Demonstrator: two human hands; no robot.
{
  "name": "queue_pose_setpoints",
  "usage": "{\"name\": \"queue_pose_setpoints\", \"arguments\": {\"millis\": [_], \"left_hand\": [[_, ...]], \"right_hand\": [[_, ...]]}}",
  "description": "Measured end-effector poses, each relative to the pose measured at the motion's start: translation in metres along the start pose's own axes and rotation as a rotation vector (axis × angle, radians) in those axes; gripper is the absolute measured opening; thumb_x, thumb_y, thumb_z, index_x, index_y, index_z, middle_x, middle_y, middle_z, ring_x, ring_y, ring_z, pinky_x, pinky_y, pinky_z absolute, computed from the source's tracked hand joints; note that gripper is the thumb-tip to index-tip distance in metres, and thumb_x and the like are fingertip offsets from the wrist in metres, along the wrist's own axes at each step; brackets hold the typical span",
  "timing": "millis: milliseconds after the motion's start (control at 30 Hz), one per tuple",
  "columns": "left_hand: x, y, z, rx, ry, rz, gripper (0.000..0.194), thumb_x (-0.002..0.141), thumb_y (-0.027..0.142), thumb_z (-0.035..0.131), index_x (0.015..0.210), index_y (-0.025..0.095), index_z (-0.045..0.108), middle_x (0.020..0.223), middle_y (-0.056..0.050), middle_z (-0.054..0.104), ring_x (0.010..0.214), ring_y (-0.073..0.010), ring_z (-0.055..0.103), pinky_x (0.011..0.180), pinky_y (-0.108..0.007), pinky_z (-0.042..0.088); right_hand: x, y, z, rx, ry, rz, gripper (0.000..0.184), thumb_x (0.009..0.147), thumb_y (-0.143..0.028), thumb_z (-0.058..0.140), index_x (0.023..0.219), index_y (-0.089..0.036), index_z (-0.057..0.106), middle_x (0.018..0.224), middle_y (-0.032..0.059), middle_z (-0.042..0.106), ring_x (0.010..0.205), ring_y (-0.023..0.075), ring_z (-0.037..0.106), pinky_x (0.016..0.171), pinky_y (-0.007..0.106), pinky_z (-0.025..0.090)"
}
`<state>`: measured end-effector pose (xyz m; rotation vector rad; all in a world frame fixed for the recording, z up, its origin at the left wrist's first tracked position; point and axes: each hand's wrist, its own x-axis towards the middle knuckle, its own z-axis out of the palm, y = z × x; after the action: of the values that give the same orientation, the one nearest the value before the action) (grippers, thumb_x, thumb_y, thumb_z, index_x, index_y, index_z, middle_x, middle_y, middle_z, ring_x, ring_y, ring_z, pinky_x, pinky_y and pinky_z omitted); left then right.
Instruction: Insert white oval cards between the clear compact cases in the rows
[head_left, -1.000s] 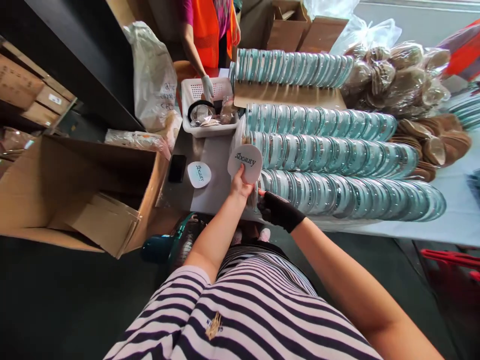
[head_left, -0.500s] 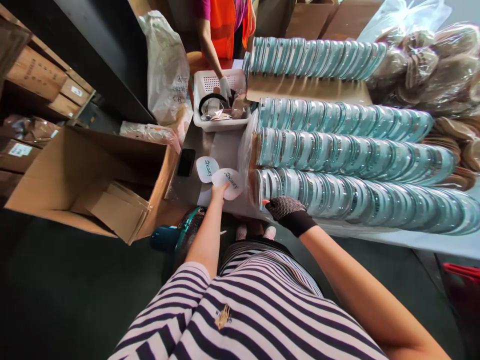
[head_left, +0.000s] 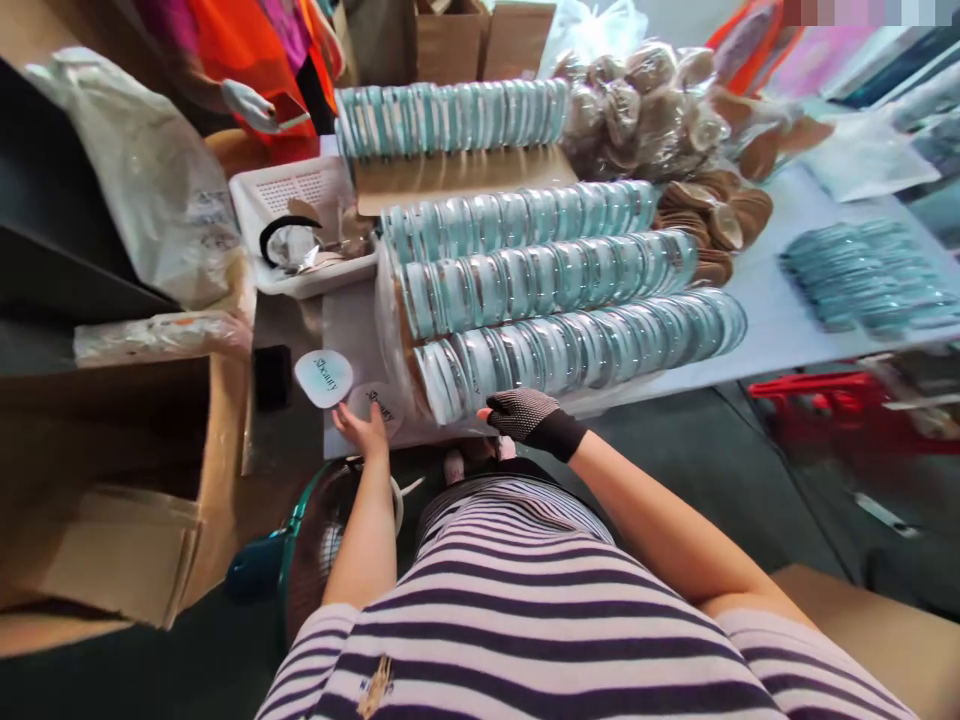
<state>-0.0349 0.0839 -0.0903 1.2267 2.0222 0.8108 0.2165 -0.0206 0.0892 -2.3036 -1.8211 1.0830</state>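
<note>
My bare left hand is at the near table edge, fingers apart. Its fingertips reach over a translucent rounded disc with dark lettering. Just left of that lies a white rounded disc printed with "beauty". My right hand, in a black dotted fingerless glove, is closed at the near side of the front row of clear, bluish round packs. Its fingers are curled with the thumb toward the row's left end. What they grip, if anything, is hidden.
Further rows of packs stand behind. A white basket sits at back left, near a co-worker's gloved hand. A phone lies left of the discs. A cardboard box and fan stand at left.
The view has swung to the right. My left hand has opened from the disc it held, which lies on the table. The co-worker's gloved hand has left the basket.
</note>
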Motion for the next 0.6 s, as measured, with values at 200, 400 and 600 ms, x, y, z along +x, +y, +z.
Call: {"name": "queue_pose_setpoints", "arguments": {"millis": [200, 400, 600], "left_hand": [[-0.071, 0.065, -0.015, -0.513, -0.404, 0.430, 0.073, 0.092, 0.061, 0.049, 0.152, 0.023, 0.037, 0.161, -0.012, 0.032, 0.149, -0.0248, 0.031, 0.120, -0.035, 0.030], [-0.101, 0.082, 0.006, -0.370, -0.436, 0.311, 0.092, 0.075, 0.073, 0.064, 0.147, 0.021, 0.043, 0.158, -0.015, 0.038, 0.149, -0.0285, 0.031, 0.124, -0.040, 0.021], [-0.093, 0.056, 0.016, -0.315, -0.251, -0.146, 0.072, 0.062, 0.079, 0.066, 0.107, 0.022, 0.068, 0.119, -0.013, 0.071, 0.131, -0.0358, 0.055, 0.112, -0.049, 0.042]], "right_hand": [[-0.025, 0.150, -0.044, 0.520, 0.608, 0.103, 0.034, 0.089, -0.052, 0.049, 0.091, -0.021, 0.064, 0.086, 0.0057, 0.070, 0.080, 0.0172, 0.066, 0.076, 0.030, 0.051], [-0.050, 0.314, -0.099, 0.415, 1.142, 0.493, 0.057, 0.087, -0.053, 0.056, 0.135, -0.022, 0.052, 0.137, 0.0189, 0.056, 0.130, 0.0312, 0.053, 0.111, 0.047, 0.037], [-0.049, 0.415, -0.114, 0.628, 0.943, 0.719, 0.068, 0.093, -0.055, 0.049, 0.143, -0.010, 0.044, 0.144, 0.0291, 0.048, 0.134, 0.0347, 0.050, 0.111, 0.047, 0.037]]}}
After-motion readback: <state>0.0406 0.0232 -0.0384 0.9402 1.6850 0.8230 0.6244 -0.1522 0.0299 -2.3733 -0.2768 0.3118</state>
